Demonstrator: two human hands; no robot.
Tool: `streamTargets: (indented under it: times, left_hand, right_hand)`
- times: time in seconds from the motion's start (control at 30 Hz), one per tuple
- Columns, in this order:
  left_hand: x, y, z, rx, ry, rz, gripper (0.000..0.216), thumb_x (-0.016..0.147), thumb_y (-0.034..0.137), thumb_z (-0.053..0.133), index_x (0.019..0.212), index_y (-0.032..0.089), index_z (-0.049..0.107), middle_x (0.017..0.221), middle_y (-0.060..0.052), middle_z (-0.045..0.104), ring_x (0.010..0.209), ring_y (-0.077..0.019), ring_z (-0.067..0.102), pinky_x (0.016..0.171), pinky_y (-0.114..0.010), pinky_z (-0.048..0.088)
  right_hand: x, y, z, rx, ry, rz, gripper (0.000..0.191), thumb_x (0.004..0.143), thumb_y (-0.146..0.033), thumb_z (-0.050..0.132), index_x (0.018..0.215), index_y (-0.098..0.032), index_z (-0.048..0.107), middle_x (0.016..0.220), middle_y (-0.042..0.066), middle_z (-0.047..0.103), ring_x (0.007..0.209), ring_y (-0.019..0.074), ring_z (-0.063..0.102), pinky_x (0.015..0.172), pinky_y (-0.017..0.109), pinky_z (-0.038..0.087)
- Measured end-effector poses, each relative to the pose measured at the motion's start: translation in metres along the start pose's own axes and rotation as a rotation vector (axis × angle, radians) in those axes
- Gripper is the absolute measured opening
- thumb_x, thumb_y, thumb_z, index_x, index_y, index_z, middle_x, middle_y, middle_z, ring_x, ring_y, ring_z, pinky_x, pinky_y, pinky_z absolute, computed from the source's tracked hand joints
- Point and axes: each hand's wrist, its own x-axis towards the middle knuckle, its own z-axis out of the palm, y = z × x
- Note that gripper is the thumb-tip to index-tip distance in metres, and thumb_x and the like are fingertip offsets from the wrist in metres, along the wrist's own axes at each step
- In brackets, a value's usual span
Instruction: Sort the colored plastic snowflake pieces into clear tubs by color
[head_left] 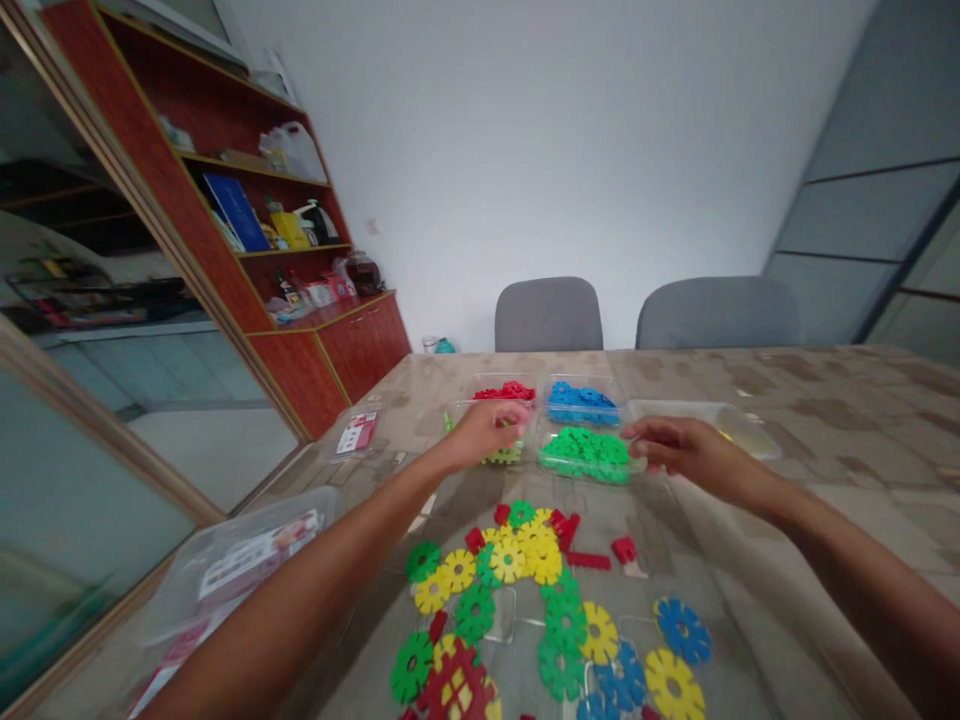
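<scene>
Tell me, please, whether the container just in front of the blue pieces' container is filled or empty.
Filled: bright green pieces lie heaped across the clear container.

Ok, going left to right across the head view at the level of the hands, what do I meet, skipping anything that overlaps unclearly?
Pink-and-white label → left hand → bright green pieces → right hand.
</scene>
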Motion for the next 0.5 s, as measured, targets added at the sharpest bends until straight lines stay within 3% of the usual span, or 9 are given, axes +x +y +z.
streamTargets:
  times: [0.07,0.17,0.27,0.4,0.5]
  left_hand:
    - [-0.033,-0.006,-0.012,0.094,-0.111,0.021,0.014,0.089,0.018,0.061,0.1,0.019,0.069,0.098,-0.003,0.07,0.082,-0.0208,0.063,0.074,-0.031,0.052]
    - [-0.086,-0.011,-0.03,0.305,-0.124,0.014,0.027,0.083,0.025,0.067,0.11,0.02,0.068,0.094,-0.004,0.069,0.079,-0.0209,0.062,0.076,-0.032,0.047]
    - [-0.128,-0.018,-0.04,0.332,-0.162,-0.016,0.03,0.086,0.03,0.064,0.115,0.021,0.066,0.102,-0.005,0.067,0.086,-0.0214,0.062,0.081,-0.032,0.046]
    - [-0.151,-0.031,-0.034,0.37,-0.257,-0.144,0.054,0.079,0.032,0.074,0.13,0.025,0.059,0.133,-0.009,0.056,0.119,-0.0301,0.053,0.101,-0.04,0.04]
    - [-0.15,-0.036,-0.018,0.35,-0.331,-0.167,0.053,0.075,0.03,0.078,0.125,0.027,0.062,0.126,-0.007,0.057,0.115,-0.0288,0.054,0.099,-0.038,0.041]
  right_hand:
    - [-0.027,-0.009,0.016,0.004,-0.082,-0.05,0.028,0.084,-0.044,0.061,0.097,-0.02,0.07,0.081,0.004,0.07,0.064,0.018,0.063,0.06,0.03,0.051]
    - [-0.055,-0.027,0.044,-0.088,-0.228,-0.171,0.022,0.093,-0.035,0.052,0.095,-0.021,0.07,0.081,0.004,0.07,0.067,0.0182,0.062,0.06,0.028,0.047]
    - [-0.062,-0.046,0.07,-0.168,-0.287,-0.276,0.017,0.094,-0.025,0.052,0.093,-0.021,0.068,0.085,0.003,0.07,0.073,0.0182,0.062,0.064,0.027,0.046]
    - [-0.053,-0.066,0.102,-0.393,-0.248,-0.339,0.018,0.093,-0.016,0.054,0.107,-0.02,0.066,0.109,0.007,0.068,0.103,0.0228,0.061,0.09,0.032,0.047]
    - [-0.045,-0.074,0.126,-0.552,-0.266,-0.298,0.031,0.087,-0.012,0.061,0.118,-0.015,0.063,0.121,0.015,0.063,0.115,0.0323,0.055,0.097,0.043,0.045]
